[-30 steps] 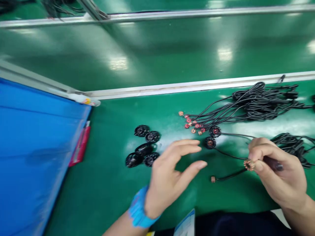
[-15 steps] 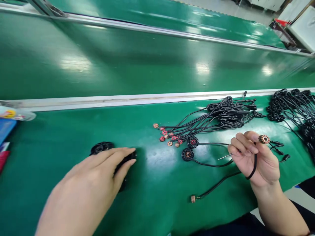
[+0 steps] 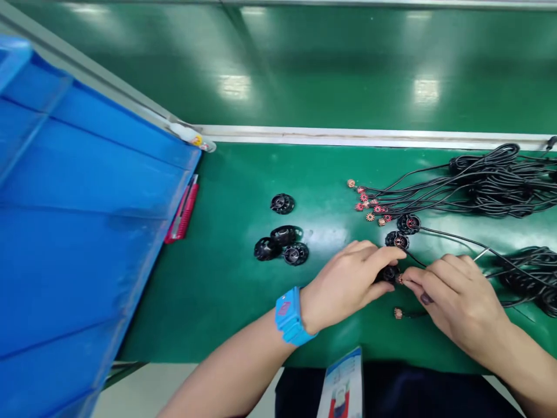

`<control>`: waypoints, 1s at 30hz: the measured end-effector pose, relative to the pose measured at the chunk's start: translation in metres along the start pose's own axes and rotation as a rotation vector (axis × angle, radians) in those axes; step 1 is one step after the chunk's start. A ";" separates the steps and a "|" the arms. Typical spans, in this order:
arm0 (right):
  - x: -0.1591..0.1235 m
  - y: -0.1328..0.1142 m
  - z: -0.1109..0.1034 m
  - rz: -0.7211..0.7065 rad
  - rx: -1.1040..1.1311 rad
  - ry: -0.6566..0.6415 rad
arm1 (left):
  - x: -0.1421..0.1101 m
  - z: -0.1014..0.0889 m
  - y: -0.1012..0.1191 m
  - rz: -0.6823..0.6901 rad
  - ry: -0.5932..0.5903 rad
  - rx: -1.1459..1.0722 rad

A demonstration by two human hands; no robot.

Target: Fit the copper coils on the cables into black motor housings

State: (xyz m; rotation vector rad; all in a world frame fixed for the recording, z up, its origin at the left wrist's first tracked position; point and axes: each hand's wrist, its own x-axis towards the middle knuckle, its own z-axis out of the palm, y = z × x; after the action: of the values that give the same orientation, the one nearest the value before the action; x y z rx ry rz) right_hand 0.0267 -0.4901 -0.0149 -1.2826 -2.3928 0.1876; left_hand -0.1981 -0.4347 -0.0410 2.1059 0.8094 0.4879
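My left hand (image 3: 350, 281), with a blue wristband (image 3: 289, 316), pinches a small round black housing (image 3: 389, 273) just above the green table. My right hand (image 3: 455, 296) meets it from the right, fingers closed on a copper-wound coil on a black wire, pressed against that housing. A metal pin (image 3: 481, 254) sticks out behind my right fingers. Two more black housings with coils inside (image 3: 402, 231) lie just beyond my hands. Several loose black housings (image 3: 282, 241) rest to the left.
A bundle of black wires with small red and copper coils at their ends (image 3: 456, 188) lies at the right rear. More black wire (image 3: 528, 278) is at the right edge. A large blue bin (image 3: 78, 203) fills the left, a red tool (image 3: 183, 212) beside it. A conveyor belt (image 3: 326, 75) runs behind.
My left hand picked a black housing from the pile on the left and carried it to the right hand. The right hand lowered the coil to meet it.
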 end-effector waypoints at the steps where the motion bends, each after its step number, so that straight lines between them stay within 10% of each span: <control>1: 0.000 0.001 0.002 -0.005 0.000 -0.016 | 0.000 0.003 0.000 0.005 0.001 0.012; 7: -0.002 0.005 0.002 -0.015 -0.008 -0.068 | 0.004 0.010 -0.002 0.024 0.040 0.172; 13: -0.004 0.005 0.001 -0.036 -0.033 -0.076 | 0.006 -0.003 -0.003 0.082 -0.162 0.038; 30: 0.019 -0.026 -0.005 -0.064 -0.334 -0.056 | 0.001 0.002 -0.010 -0.034 0.044 0.007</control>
State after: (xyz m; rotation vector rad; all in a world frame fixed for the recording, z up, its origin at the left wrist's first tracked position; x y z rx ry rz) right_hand -0.0004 -0.4895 0.0033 -1.3525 -2.5876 -0.2067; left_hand -0.1998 -0.4300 -0.0503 2.0912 0.8719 0.5151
